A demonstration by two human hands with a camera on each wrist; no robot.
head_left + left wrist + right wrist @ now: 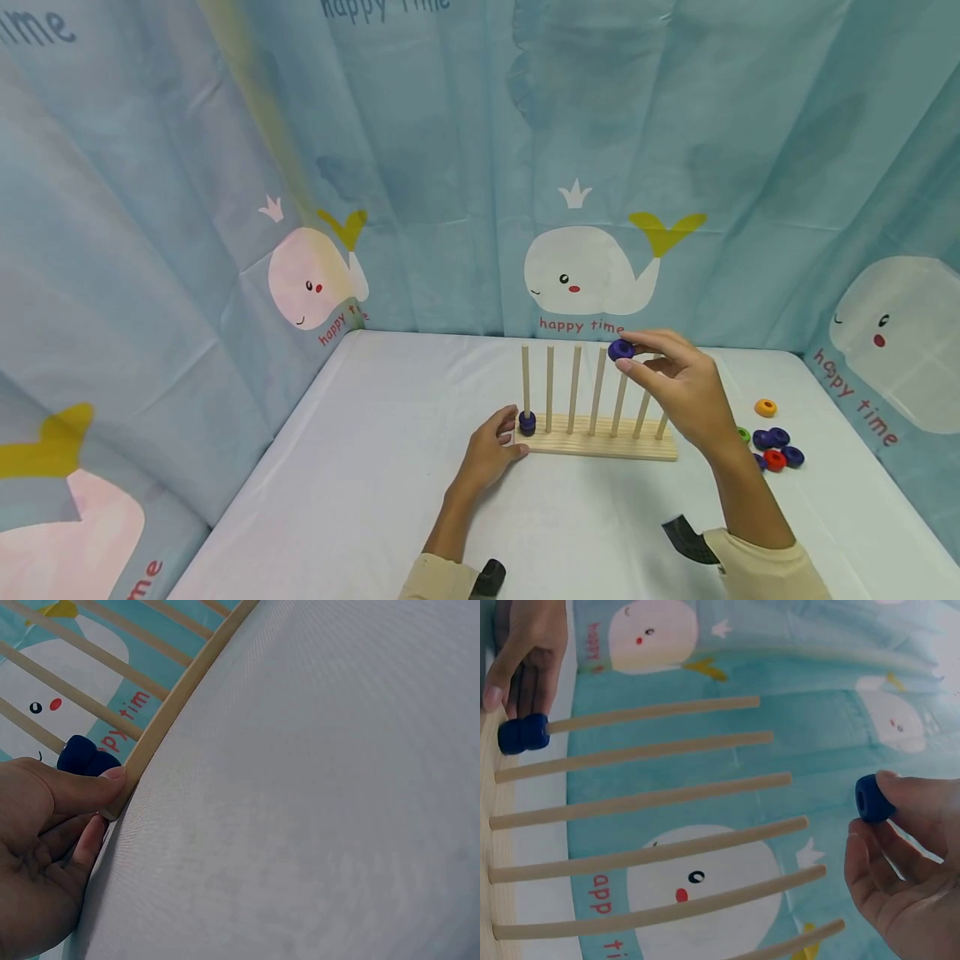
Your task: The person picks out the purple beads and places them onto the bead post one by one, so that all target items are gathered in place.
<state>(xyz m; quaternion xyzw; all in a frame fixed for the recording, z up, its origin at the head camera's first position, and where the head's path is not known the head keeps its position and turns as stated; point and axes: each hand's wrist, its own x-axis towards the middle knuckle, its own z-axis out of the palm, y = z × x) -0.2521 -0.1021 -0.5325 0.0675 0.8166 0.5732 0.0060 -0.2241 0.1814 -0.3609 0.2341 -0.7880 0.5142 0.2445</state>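
Note:
A wooden peg stand (600, 448) rests on the table, a row of several upright pegs rising from its flat base. Two dark blue beads (523, 733) are stacked at the bottom of its leftmost peg. My left hand (487, 450) grips the left end of the base, the thumb at the front corner and the fingers round the end. Raised near the tops of the pegs on the right side, my right hand (678, 387) pinches another dark blue bead (621, 350) between thumb and fingertips. The hole of this bead (871, 798) shows in the right wrist view, off any peg.
Right of the stand lie loose beads: an orange one (766, 407), a red one (775, 460), a partly hidden green one (744, 435) and several dark blue ones (792, 456). A whale-print curtain (450, 250) surrounds the white table (375, 467) at the back and sides.

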